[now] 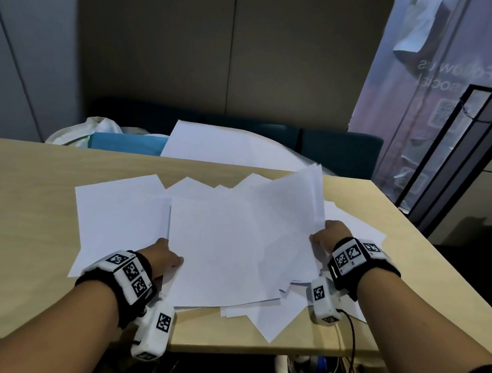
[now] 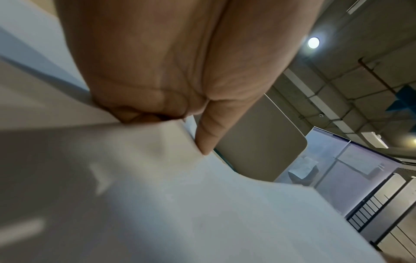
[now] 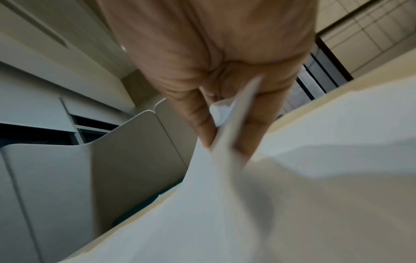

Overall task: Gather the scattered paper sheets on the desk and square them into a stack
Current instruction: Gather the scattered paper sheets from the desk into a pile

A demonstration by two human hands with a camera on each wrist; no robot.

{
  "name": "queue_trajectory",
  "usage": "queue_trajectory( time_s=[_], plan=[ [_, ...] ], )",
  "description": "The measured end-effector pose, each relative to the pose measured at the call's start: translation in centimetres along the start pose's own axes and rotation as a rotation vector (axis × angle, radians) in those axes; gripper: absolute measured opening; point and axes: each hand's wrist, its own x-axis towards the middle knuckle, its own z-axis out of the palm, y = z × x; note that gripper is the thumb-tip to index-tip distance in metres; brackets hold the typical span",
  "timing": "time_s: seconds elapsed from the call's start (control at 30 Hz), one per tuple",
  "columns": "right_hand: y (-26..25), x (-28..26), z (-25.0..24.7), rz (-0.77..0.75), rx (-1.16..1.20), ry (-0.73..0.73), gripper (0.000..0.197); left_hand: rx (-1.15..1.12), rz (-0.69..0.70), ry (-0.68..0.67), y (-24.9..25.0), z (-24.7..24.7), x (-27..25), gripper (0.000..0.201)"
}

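Observation:
Several white paper sheets [image 1: 221,244] lie fanned and overlapping on the light wooden desk [image 1: 27,195]. My left hand [image 1: 166,256] pinches the left edge of the middle sheets, thumb on top; the left wrist view shows the fingers [image 2: 146,113] curled under the paper [image 2: 202,204]. At the right side of the pile my right hand [image 1: 325,236] grips a bundle of sheets [image 1: 303,198] that lifts off the desk and bends upward. In the right wrist view the thumb [image 3: 202,121] and the fingers clamp the paper edge [image 3: 236,115].
One sheet [image 1: 118,219] lies flat at the left of the pile and one corner [image 1: 273,327] hangs near the desk's front edge. A large white sheet [image 1: 230,145] and a blue box [image 1: 125,142] sit behind the desk. A black frame [image 1: 464,153] stands at the right.

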Motion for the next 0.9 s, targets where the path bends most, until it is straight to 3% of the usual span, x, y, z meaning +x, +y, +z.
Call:
queue_trajectory(
  time_s=[0.07,0.23,0.43,0.63,0.9],
  plan=[
    [-0.4,-0.5,-1.4,-0.041,-0.008,0.106,0.010,-0.002,0.000,0.007,-0.1,0.1,0.2,0.048],
    [-1.6,-1.0,-5.1,-0.172,-0.114,0.307,0.018,-0.008,0.004,-0.008,-0.2,0.2,0.3,0.043],
    [-1.8,-0.4,-6.6,-0.186,-0.237,0.315,0.013,-0.017,0.011,-0.010,-0.4,0.1,0.7,0.045],
    [-1.0,-0.9,-6.2,-0.265,-0.365,0.446,0.015,-0.053,0.035,-0.008,-0.4,0.4,0.4,0.046],
    [-3.5,-2.5,-10.1,-0.386,-0.287,0.709,0.022,-0.159,0.034,-0.003,-0.7,0.5,0.3,0.058]
  ],
)
